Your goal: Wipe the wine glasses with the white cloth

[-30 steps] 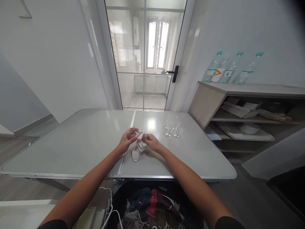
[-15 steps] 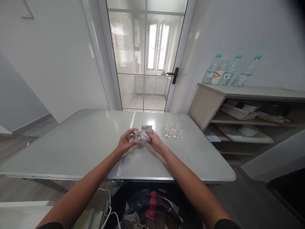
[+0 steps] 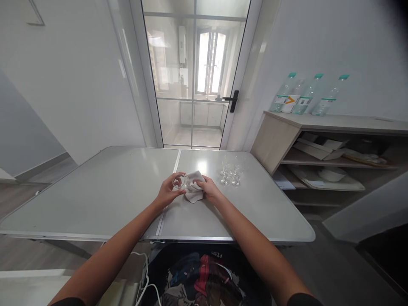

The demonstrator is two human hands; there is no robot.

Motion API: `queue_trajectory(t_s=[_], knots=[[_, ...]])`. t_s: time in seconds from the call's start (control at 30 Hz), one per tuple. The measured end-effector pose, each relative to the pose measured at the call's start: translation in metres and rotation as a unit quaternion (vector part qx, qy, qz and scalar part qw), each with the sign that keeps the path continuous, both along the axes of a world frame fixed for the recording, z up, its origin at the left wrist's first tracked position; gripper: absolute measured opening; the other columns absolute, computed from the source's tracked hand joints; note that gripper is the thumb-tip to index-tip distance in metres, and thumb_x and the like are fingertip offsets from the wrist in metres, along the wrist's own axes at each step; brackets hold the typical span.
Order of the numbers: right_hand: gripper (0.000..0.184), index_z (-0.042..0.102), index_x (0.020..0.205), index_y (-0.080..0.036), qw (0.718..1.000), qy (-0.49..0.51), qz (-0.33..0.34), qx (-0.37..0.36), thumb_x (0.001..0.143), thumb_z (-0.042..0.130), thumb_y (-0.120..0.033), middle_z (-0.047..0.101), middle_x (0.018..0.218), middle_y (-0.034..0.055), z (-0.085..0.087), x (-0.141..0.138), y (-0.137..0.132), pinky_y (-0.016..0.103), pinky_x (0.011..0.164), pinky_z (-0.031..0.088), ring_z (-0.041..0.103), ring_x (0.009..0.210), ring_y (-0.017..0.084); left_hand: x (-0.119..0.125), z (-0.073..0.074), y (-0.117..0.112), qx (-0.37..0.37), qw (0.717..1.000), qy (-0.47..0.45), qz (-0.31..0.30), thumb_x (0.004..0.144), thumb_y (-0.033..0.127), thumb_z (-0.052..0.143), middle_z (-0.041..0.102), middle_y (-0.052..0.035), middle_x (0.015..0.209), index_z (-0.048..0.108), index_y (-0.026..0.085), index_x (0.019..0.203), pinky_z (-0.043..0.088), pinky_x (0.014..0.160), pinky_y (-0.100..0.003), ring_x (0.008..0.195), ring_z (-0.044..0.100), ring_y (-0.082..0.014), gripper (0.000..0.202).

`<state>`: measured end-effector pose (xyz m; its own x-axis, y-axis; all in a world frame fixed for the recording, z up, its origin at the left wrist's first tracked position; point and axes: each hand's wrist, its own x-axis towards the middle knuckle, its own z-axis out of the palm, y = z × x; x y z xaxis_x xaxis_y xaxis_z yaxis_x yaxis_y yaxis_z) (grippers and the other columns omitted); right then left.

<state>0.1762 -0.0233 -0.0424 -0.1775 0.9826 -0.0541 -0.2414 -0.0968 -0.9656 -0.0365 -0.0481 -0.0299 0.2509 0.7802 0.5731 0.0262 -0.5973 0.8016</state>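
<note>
Above the middle of the table, my left hand [image 3: 168, 190] is closed around the bowl of a small clear stemmed glass [image 3: 179, 182], its rim facing left. My right hand [image 3: 207, 188] pinches a light grey cloth [image 3: 194, 196], which hangs open and lies against the foot end of the glass. Part of the stem and foot is hidden by the cloth and fingers. To the right, several similar clear glasses [image 3: 230, 174] stand grouped together on the table, apart from both hands.
The grey folding table [image 3: 105, 195] has a metal seam [image 3: 162, 219] left of centre. A wooden shelf unit [image 3: 283, 136] stands at the right, with several plastic bottles [image 3: 306, 100] on top. Behind the table is a glass door [image 3: 207, 114]. White cables [image 3: 147, 272] hang below the front edge.
The cloth, bunched up before, has spread out and now droops lower between my hands. My right hand has shifted slightly. My left hand still holds the glass, turned a little.
</note>
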Motion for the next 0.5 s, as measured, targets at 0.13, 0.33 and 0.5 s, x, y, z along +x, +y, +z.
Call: queue_trajectory(t_s=[0.13,0.33,0.5], knots=[[0.038,0.068,0.089,-0.017,1.000,-0.007,0.016,0.000,0.054,0.080,-0.029,0.070,0.076,0.0011,0.002,-0.004,-0.002,0.028,0.065,0.048,0.060,0.069,0.018,0.002,0.002,-0.003,-0.015,1.000,0.013,0.004,0.076,0.037,0.088,0.062,-0.0120,0.128,0.069,0.026,0.126,0.051,0.076,-0.031,0.088,0.053,-0.0176,0.055],[0.018,0.069,0.073,-0.020,0.970,-0.185,-0.120,0.106,0.067,0.056,-0.030,0.059,0.061,-0.0026,0.008,0.008,0.000,0.025,0.056,0.038,0.051,0.060,0.015,0.002,0.005,-0.005,-0.029,0.999,0.016,0.037,0.080,0.039,0.084,0.063,-0.0104,0.123,0.068,0.027,0.129,0.050,0.075,-0.029,0.085,0.052,-0.0155,0.053],[0.031,0.061,0.057,-0.020,0.947,-0.248,-0.136,0.154,0.081,0.056,-0.040,0.051,0.053,-0.0008,0.024,0.018,-0.007,0.028,0.058,0.037,0.049,0.057,0.016,0.003,0.004,-0.003,-0.056,0.995,0.035,0.075,0.080,0.042,0.083,0.059,-0.0060,0.111,0.064,0.030,0.137,0.049,0.070,-0.025,0.083,0.050,-0.0147,0.061]])
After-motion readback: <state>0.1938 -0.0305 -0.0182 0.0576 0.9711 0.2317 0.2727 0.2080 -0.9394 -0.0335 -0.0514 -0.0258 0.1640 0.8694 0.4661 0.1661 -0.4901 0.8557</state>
